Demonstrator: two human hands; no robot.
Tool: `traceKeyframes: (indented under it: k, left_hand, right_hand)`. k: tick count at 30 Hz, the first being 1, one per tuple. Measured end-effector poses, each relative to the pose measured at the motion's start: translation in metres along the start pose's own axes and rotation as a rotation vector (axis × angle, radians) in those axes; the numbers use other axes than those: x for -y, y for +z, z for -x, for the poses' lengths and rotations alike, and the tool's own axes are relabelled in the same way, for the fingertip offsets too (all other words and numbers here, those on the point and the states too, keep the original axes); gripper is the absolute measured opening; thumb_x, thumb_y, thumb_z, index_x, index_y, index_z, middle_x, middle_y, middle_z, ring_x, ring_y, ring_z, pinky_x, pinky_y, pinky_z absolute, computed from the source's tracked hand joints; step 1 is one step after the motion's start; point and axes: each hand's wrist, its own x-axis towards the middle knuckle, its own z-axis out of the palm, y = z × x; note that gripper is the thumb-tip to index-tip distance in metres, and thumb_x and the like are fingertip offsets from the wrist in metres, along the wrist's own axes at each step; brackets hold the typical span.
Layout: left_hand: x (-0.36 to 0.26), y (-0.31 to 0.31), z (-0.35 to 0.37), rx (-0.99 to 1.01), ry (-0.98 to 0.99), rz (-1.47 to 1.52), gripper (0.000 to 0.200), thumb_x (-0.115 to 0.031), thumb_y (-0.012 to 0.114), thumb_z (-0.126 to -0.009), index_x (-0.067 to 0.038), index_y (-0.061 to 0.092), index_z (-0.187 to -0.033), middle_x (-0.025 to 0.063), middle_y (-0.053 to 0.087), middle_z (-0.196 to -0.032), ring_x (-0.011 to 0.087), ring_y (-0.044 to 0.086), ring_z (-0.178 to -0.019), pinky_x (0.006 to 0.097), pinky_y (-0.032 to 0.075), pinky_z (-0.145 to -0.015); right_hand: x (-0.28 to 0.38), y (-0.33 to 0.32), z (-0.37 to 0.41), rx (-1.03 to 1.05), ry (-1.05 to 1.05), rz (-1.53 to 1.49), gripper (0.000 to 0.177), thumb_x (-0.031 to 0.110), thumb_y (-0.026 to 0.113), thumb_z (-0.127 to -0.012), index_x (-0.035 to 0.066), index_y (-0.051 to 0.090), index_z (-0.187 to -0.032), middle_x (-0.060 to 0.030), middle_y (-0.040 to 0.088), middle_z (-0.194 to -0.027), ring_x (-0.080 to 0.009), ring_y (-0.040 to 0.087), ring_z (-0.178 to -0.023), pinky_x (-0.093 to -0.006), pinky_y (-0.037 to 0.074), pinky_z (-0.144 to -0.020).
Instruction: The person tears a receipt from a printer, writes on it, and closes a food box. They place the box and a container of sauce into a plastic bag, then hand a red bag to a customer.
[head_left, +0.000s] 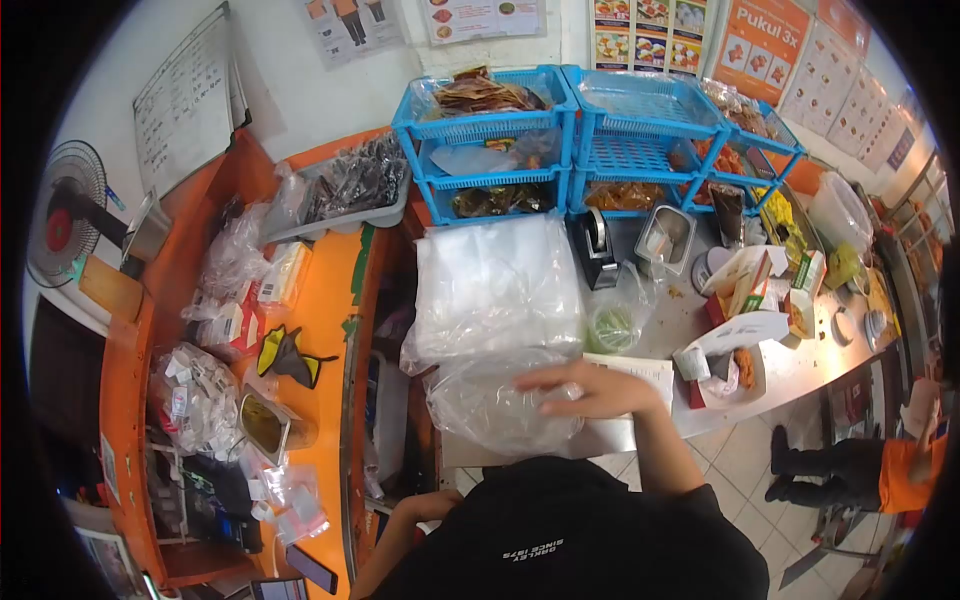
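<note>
My right hand (pixel 590 390) is over a round clear plastic bag (pixel 500 405), with its fingers stretched out and nothing gripped in them. Behind that bag, a stack of clear plastic sheets or bags (pixel 500 285) lies on the metal counter. Low and close to my body is my left hand (pixel 437 505), below the counter's front edge; its fingers are mostly hidden. Just right of my right hand lies a printed paper (pixel 645 375). A knotted clear bag with something green inside (pixel 615 325) sits behind it.
Blue tiered baskets (pixel 485 125) with packets stand at the back. A tape dispenser (pixel 597 250), a metal container (pixel 665 240) and open food boxes (pixel 735 355) are to the right. Leftward, an orange counter (pixel 325 400) carries bags and a phone (pixel 312 568). A person in orange (pixel 905 470) stands far right.
</note>
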Motion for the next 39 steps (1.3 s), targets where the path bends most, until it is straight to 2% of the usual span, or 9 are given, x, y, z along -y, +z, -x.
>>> traceKeyframes:
  k: [6,12,17,25,28,31,33,37,39]
  left_hand:
    - [0.003,0.001,-0.014,0.011,0.037,0.067,0.044,-0.024,0.061,-0.082,0.012,0.062,-0.107,0.0178,0.062,-0.112,0.0191,0.056,-0.102,0.0299,0.046,-0.085]
    - [-0.05,0.023,0.003,-0.052,0.09,0.142,0.036,-0.021,0.058,-0.081,0.009,0.064,-0.1,0.0144,0.067,-0.088,0.0226,0.062,-0.085,0.0324,0.048,-0.079]
    - [-0.035,0.03,-0.002,-0.124,0.105,0.147,0.033,-0.019,0.056,-0.081,0.008,0.065,-0.097,0.0153,0.067,-0.086,0.0225,0.062,-0.082,0.0338,0.048,-0.077]
    - [-0.018,0.024,-0.001,-0.271,0.119,0.097,0.028,-0.016,0.052,-0.079,0.005,0.065,-0.092,0.0168,0.066,-0.084,0.0225,0.062,-0.077,0.0359,0.048,-0.072]
    - [0.008,0.024,-0.004,-0.316,0.132,0.012,0.027,-0.015,0.051,-0.079,0.004,0.065,-0.09,0.0173,0.066,-0.083,0.0224,0.063,-0.076,0.0367,0.048,-0.071]
    - [0.002,0.019,0.005,-0.393,0.106,-0.311,0.025,-0.014,0.05,-0.079,0.003,0.066,-0.088,0.0179,0.066,-0.082,0.0224,0.063,-0.074,0.0375,0.049,-0.069]
    - [-0.064,0.02,0.029,-0.438,0.012,-0.549,0.026,-0.016,0.049,-0.08,0.001,0.066,-0.088,0.018,0.065,-0.08,0.0239,0.062,-0.07,0.0381,0.049,-0.067]
    - [-0.161,0.038,0.039,-1.18,0.42,-0.346,0.02,0.0,0.048,-0.082,0.004,0.064,-0.093,0.0181,0.067,-0.092,0.0248,0.066,-0.08,0.0321,0.051,-0.071]
    - [-0.178,0.033,0.013,-1.064,0.736,-0.302,0.027,0.001,0.05,-0.079,0.002,0.061,-0.105,0.0196,0.062,-0.103,0.0328,0.061,-0.093,0.0411,0.047,-0.081]
  right_hand:
    - [-0.026,-0.156,0.025,-0.939,-0.062,-0.176,0.027,0.017,0.055,-0.092,0.001,0.059,-0.114,-0.0051,0.066,-0.099,-0.0134,0.059,-0.098,-0.0265,0.045,-0.082]
    - [-0.045,-0.21,-0.08,-0.533,0.033,0.249,0.028,0.02,0.061,-0.088,0.0,0.062,-0.108,-0.0084,0.066,-0.098,-0.017,0.06,-0.092,-0.0286,0.045,-0.083]
    - [-0.095,-0.231,-0.197,-0.468,0.206,1.028,0.045,0.033,0.055,-0.09,-0.002,0.058,-0.118,-0.0258,0.049,-0.128,-0.0402,0.045,-0.121,-0.047,0.033,-0.104]
    - [-0.126,-0.266,-0.266,-0.433,0.643,0.917,0.052,0.04,0.046,-0.087,0.002,0.06,-0.12,-0.0246,0.048,-0.132,-0.0372,0.044,-0.126,-0.0443,0.032,-0.107]
    - [-0.094,-0.232,-0.235,-0.664,0.543,1.159,0.042,0.031,0.045,-0.086,0.002,0.067,-0.107,-0.0208,0.06,-0.12,-0.0322,0.056,-0.114,-0.0431,0.042,-0.097]
    - [-0.054,-0.209,-0.202,-0.435,0.514,0.741,0.051,0.041,0.053,-0.089,-0.003,0.058,-0.114,-0.0246,0.054,-0.124,-0.039,0.051,-0.117,-0.0416,0.04,-0.099]
    - [-0.018,-0.145,-0.145,-0.467,0.074,0.621,0.055,0.038,0.057,-0.089,-0.002,0.051,-0.126,-0.0238,0.048,-0.132,-0.0366,0.046,-0.123,-0.0408,0.037,-0.103]
    - [-0.028,0.007,-0.052,-0.076,-0.084,0.551,0.058,0.034,0.057,-0.089,-0.007,0.046,-0.129,-0.0259,0.041,-0.138,-0.0375,0.034,-0.133,-0.0435,0.027,-0.111]
    - [-0.062,0.065,-0.027,0.04,0.087,0.387,0.054,0.03,0.057,-0.088,-0.007,0.048,-0.126,-0.0264,0.045,-0.134,-0.0388,0.038,-0.129,-0.0408,0.031,-0.108]
